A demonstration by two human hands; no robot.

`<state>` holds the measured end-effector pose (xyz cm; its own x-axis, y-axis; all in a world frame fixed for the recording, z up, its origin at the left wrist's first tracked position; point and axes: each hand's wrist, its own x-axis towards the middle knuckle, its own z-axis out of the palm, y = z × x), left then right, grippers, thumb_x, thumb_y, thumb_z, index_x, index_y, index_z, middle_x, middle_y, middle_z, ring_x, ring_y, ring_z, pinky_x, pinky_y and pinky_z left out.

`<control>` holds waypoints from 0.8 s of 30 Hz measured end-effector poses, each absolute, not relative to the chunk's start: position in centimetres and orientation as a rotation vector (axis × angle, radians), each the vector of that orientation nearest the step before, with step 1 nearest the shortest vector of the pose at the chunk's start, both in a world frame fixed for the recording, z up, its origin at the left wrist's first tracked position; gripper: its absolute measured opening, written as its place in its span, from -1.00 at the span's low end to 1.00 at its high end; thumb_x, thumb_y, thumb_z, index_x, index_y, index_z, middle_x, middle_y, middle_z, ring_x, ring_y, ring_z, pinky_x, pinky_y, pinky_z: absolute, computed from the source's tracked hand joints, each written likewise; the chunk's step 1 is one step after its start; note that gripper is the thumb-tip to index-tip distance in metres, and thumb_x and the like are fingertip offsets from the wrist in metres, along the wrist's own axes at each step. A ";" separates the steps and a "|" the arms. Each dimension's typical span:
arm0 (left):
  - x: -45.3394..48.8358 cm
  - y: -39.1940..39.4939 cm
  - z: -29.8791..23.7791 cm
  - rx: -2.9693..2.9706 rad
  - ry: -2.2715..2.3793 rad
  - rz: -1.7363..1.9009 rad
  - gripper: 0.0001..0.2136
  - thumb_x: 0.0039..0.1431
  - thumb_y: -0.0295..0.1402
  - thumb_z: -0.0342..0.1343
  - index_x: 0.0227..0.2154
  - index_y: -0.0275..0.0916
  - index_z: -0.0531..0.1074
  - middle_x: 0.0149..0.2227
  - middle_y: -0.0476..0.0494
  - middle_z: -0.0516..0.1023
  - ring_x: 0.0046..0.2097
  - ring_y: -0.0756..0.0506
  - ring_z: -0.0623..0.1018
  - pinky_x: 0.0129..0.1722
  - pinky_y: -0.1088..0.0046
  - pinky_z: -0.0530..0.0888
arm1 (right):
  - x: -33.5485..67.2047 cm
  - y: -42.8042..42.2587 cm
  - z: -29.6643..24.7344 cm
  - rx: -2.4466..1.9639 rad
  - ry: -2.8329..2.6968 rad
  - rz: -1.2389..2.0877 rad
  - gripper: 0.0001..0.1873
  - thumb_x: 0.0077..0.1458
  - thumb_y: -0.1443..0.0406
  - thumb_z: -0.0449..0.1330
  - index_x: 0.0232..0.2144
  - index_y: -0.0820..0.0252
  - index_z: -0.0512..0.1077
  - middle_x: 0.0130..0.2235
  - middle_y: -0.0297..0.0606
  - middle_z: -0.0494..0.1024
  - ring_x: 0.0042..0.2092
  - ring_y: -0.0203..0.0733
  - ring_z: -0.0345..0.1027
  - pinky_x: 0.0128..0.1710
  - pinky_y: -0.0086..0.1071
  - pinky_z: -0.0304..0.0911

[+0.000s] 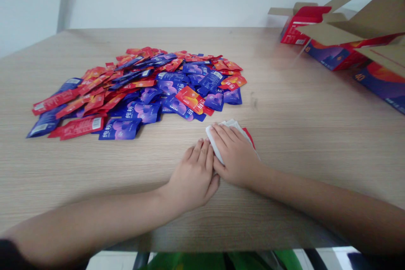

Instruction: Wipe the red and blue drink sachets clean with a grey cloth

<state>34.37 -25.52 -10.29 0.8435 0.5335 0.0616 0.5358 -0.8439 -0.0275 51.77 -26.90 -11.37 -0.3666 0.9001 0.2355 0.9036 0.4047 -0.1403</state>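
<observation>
My right hand lies flat, fingers stretched out, on a small stack of white folded sheets, possibly tissue or cloth. A red edge sticks out from beneath the stack on its right side; what it belongs to is hidden. Close by on the left, my left hand rests palm down on the table with straight fingers and the thumb apart. Its fingertips come up beside the right thumb and the stack's lower left corner. Beyond both hands spreads a heap of red and purple sachets.
At the right stand open cardboard boxes: a small red box at the back and larger purple-and-red boxes with raised flaps. The wooden table meets a white wall behind. Its front edge runs just below my forearms.
</observation>
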 end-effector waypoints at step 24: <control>34.4 -25.5 -10.2 -2.968 -0.847 -0.058 -0.42 0.24 -0.23 -0.10 0.14 -0.68 0.30 0.20 -0.65 0.29 0.24 -0.47 0.33 0.17 0.03 0.34 | 51.8 -26.9 -11.5 -1.582 -2.397 -0.015 -0.30 0.16 0.20 0.01 0.27 0.55 0.15 0.29 0.17 0.17 0.31 0.17 -0.01 0.29 0.05 -0.08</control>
